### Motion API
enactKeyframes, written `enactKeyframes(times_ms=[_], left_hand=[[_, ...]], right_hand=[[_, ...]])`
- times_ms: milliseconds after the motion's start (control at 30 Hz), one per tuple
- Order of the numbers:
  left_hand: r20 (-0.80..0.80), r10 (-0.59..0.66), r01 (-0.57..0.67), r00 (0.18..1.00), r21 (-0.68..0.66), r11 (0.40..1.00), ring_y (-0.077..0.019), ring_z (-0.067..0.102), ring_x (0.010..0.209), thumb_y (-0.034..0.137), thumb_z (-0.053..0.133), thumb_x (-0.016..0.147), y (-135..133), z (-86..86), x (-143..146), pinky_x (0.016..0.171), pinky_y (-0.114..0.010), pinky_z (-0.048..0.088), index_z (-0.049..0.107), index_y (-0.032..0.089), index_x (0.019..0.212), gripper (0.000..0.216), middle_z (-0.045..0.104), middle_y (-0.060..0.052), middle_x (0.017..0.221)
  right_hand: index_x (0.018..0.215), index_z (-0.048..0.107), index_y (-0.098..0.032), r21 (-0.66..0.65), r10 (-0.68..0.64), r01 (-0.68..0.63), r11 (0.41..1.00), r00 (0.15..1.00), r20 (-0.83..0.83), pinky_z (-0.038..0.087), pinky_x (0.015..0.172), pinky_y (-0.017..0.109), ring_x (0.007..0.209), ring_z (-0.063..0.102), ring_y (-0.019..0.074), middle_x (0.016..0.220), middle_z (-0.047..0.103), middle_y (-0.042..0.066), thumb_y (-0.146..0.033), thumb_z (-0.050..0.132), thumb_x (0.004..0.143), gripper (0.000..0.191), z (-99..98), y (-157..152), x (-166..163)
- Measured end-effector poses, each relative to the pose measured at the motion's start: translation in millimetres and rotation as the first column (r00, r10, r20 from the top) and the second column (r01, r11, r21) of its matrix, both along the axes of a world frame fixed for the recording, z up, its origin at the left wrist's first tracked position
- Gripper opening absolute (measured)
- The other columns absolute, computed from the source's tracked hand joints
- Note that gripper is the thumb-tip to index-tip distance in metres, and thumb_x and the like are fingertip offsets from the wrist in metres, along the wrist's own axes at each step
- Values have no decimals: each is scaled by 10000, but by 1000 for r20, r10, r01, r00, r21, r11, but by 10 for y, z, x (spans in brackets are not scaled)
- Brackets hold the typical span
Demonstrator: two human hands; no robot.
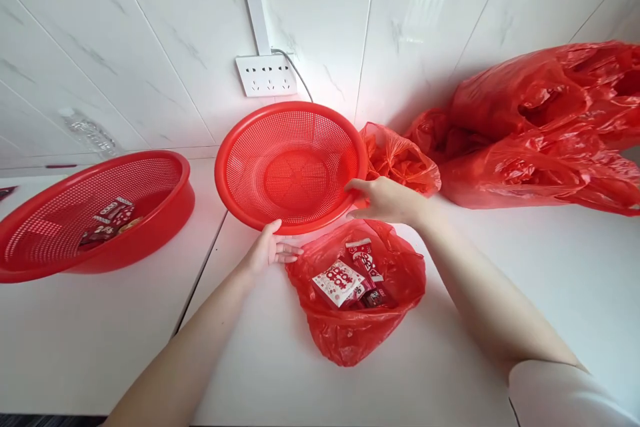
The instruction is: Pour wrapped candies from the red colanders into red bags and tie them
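Observation:
An empty red plastic colander (295,177) is tilted up toward the wall, its open side facing me. My left hand (267,247) holds its near rim, thumb on top and the other fingers below the edge. At the right rim, my right hand (380,199) has its fingers over the edge, gripping it. Right in front of the colander, an open red plastic bag (345,340) rests on the white table. Inside it lie several small packets, among them a white packet with red print (339,282) on top. The undersides of both hands' grips are partly hidden.
To the left, a second red colander (187,193) holds a few snack packets (107,223). A small red bag (400,160) and a pile of large red bags (540,120) line the wall at right. A clear plastic bottle (90,130) and a socket panel (267,75) are behind.

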State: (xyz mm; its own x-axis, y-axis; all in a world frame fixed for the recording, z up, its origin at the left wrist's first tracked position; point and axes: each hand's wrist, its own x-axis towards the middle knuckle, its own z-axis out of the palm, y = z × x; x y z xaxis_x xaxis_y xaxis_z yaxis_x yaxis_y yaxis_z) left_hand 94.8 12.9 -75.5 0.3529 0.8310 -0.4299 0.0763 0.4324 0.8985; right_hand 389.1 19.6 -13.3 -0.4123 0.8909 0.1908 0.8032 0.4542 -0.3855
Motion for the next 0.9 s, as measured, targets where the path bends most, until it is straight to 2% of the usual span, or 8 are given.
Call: enactKeyframes(times_ms=[133,233,367,467,533,600,800,900], left_hand=[[-147,-207,235,967,203,951,-248,653,922,758,247,835,19,-15,-95,680,-335,538,503,151,1308,811,603,-174,1232],[-411,-230,407,882,418,812,-229,639,959,625,438,860,11,83,-204,751,-332,526,537,243,1282,578,618,-97,1227],[-818,300,488,491,543,683,-244,652,880,450,486,875,57,322,-488,824,-382,500,679,224,936,304,676,-70,1067],[-707,704,243,76,698,674,-347,656,930,461,500,858,143,462,-807,767,-488,515,504,181,1309,531,407,-192,1444],[-652,754,48,-83,753,656,-425,617,1021,467,566,818,196,503,-1012,772,-544,511,229,136,1485,817,150,-277,1544],[-655,749,-67,-96,755,652,-477,549,1120,456,579,817,232,512,-1160,823,-583,488,168,81,1488,871,88,-316,1540],[-602,799,-131,13,791,598,-527,418,1240,553,622,759,261,466,-1247,1026,-763,121,430,55,1289,751,242,-325,1472],[-556,822,-90,123,818,568,-519,286,1332,546,730,658,265,455,-1219,1053,-726,169,424,79,1271,829,184,-297,1501]], right_hand=[[990,598,-210,118,-145,177,977,960,-239,487,665,279,681,658,176,781,692,19,-317,657,783,241,-173,115,-138],[918,591,-208,132,-215,283,950,899,-381,501,663,286,669,664,176,770,689,10,-340,701,754,238,-182,127,-178],[925,577,-205,49,-181,251,967,805,-565,545,653,301,672,671,179,769,686,14,-459,704,756,331,-64,34,-171],[977,565,-201,-37,-168,202,979,682,-711,583,637,312,687,682,186,790,687,33,-543,672,763,418,78,-80,-189],[985,561,-202,-55,-154,176,983,622,-768,599,642,315,726,689,195,809,685,41,-567,676,748,451,170,-153,-198],[972,562,-206,-25,-133,183,983,604,-786,604,651,321,740,690,200,809,679,40,-571,697,724,461,243,-209,-186],[950,576,-215,149,-73,281,948,648,-758,599,719,350,806,690,217,842,671,38,-524,727,720,413,331,-261,-44],[968,574,-223,167,-70,307,937,632,-771,604,694,343,796,691,213,844,672,38,-521,712,738,401,343,-248,28]])
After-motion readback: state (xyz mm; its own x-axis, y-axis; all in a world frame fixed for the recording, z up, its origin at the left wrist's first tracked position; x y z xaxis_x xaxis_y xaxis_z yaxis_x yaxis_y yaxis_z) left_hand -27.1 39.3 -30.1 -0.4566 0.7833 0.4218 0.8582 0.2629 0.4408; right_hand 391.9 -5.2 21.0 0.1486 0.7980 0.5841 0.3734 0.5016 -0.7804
